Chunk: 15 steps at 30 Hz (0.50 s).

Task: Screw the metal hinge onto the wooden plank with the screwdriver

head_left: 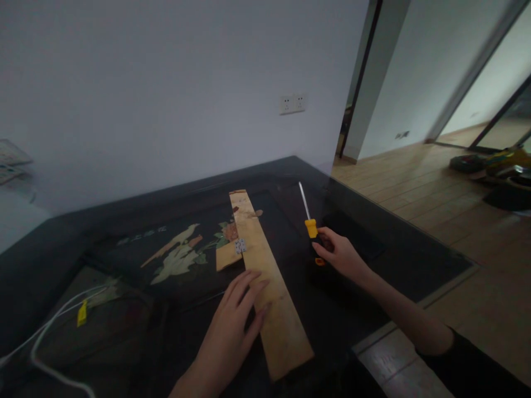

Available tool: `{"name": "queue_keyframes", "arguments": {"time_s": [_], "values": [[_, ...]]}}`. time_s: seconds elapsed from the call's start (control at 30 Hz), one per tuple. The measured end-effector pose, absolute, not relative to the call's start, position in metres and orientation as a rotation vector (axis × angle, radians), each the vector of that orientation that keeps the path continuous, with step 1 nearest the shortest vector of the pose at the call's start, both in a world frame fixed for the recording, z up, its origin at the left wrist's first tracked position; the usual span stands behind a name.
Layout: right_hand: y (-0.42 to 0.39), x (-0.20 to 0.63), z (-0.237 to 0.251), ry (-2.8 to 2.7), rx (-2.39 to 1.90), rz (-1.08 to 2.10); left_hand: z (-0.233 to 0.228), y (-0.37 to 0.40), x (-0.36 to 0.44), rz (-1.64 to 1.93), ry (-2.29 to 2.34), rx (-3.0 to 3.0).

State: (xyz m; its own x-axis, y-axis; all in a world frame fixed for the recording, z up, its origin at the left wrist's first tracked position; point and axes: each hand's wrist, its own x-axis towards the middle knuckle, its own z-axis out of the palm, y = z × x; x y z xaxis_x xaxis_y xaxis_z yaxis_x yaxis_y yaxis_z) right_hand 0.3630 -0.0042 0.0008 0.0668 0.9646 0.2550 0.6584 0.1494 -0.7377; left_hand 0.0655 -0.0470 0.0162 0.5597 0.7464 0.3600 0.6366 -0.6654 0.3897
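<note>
A long pale wooden board lies lengthwise on the dark glass-topped table. A small silver hinge joins it to a short wooden block on its left side. My left hand rests flat with its fingers spread on the board's near half. My right hand grips the black and yellow handle of a screwdriver, to the right of the board. The screwdriver's metal shaft points away from me, above the table.
A painted bird and flower picture shows under the tabletop. A white cable with a yellow tag runs across the near left. The wall holds a double socket. Wooden floor and an open doorway lie to the right.
</note>
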Motion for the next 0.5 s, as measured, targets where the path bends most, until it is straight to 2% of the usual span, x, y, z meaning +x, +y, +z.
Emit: {"name": "queue_keyframes", "arguments": {"time_s": [0.17, 0.5], "values": [[0.004, 0.374, -0.009, -1.734, -1.836, 0.395, -0.013, -0.064, 0.067, 0.711, 1.454, 2.203], [-0.004, 0.371, -0.009, -1.853, -2.146, 0.277, -0.04, -0.083, 0.078, 0.644, 1.528, 1.917]]}}
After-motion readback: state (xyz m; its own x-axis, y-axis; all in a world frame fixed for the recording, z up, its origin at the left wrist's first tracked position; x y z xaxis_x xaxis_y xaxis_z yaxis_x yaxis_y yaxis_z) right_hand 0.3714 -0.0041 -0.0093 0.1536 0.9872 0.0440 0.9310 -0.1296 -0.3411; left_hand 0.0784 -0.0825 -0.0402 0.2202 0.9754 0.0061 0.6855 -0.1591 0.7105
